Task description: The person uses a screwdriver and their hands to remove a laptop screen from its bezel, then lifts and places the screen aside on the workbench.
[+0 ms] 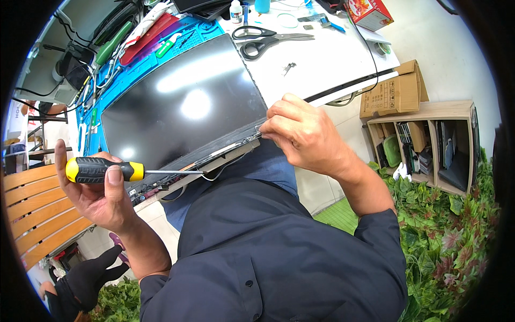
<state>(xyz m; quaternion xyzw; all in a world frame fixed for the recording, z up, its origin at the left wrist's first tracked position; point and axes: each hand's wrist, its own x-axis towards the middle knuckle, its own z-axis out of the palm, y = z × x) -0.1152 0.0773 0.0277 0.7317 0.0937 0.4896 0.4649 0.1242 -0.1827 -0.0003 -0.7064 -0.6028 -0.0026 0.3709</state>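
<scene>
The right hand (303, 134) hides the screen's (182, 104) near corner.

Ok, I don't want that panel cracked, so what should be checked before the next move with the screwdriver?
1. Left hand has a firm hold on the screwdriver: ok.
2. Screwdriver tip seated at the lower edge of the dark screen panel: cannot tell, the tip is too small to see.
3. Right hand steadying the panel's lower right corner: ok, fingers pinch the edge.
4. Panel lying flat on the blue mat: not ok, its near edge overhangs the lap.
5. Scissors apart from the panel: ok.
</scene>
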